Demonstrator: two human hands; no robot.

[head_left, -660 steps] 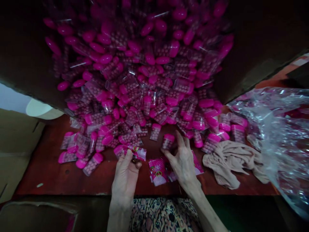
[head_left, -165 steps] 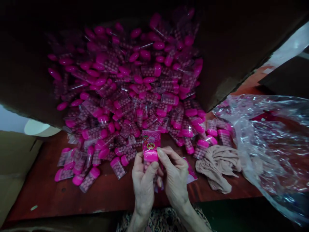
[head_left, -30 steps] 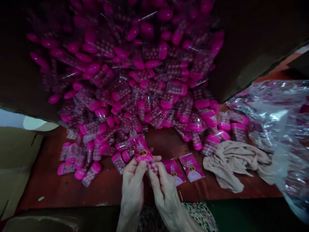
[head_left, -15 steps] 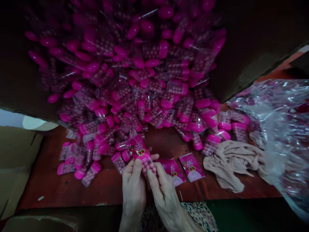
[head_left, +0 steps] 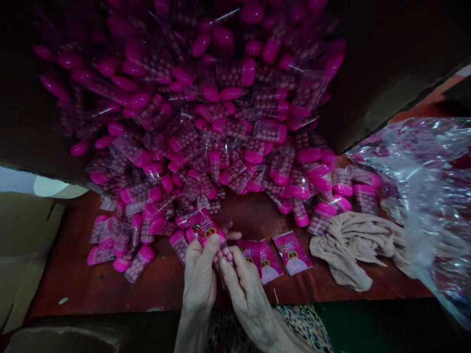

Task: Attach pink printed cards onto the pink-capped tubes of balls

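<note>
Near the table's front edge, my left hand (head_left: 200, 274) grips a pink printed packet (head_left: 205, 226), thumb on its face. My right hand (head_left: 243, 282) pinches the lower end of the same item, where pink balls show through clear plastic. Whether a bottle and a label are held together there is hard to make out. Beside my right hand lie pink printed cards (head_left: 263, 260) and one more printed card (head_left: 292, 253). Beyond the hands spreads a large heap of clear bottles (head_left: 270, 132) with pink caps and pink balls inside.
Dark box walls (head_left: 382, 63) flank the heap. A crumpled beige cloth (head_left: 349, 245) lies right of the cards, beside a big clear plastic bag (head_left: 437, 196). Several bottles (head_left: 138, 264) sit on the red table (head_left: 99, 294) at the left, near a cardboard box (head_left: 22, 250).
Both hands have shifted slightly left with the held item. My left thumb now lies further over the packet's printed face, and the packet's top sits a little lower.
</note>
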